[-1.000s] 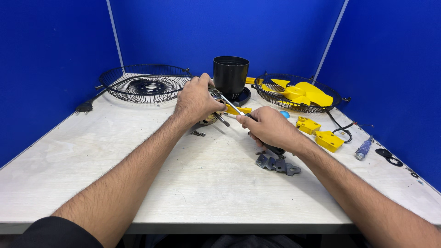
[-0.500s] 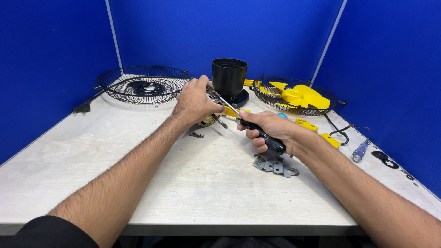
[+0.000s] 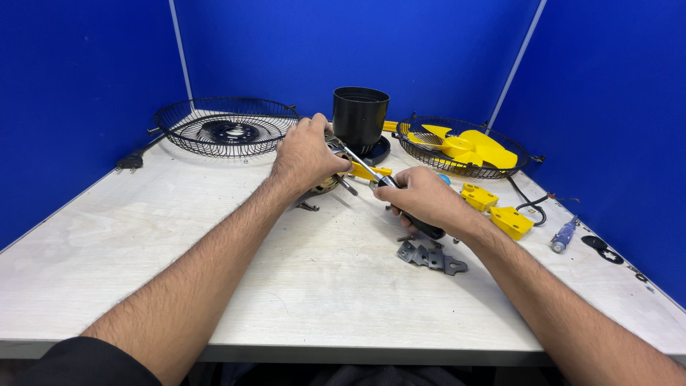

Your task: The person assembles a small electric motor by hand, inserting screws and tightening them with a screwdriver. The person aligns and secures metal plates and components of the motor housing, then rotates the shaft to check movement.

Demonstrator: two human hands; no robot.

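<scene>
Bright, even light falls from above. The white table (image 3: 143, 236) shows soft, faint shadows under both forearms. Focus is sharp throughout; slight wide-angle stretching appears at the lower corners.

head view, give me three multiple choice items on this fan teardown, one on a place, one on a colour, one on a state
1. Where does the yellow blade lie?
A. in the right wire guard
B. in the black cup
C. on the metal bracket

2. What colour are the booth walls?
A. green
B. blue
C. white

3. What is the right hand doing?
A. resting flat and empty on the table
B. holding a screwdriver by its dark handle
C. lifting the left guard

Answers:
1 A: the blade sits inside the right guard, beside the black cup, far from the bracket.
2 B: the walls are blue all round.
3 B: its fingers wrap the screwdriver, whose shaft points at the motor under the left hand; the left guard lies untouched on the table.
</scene>
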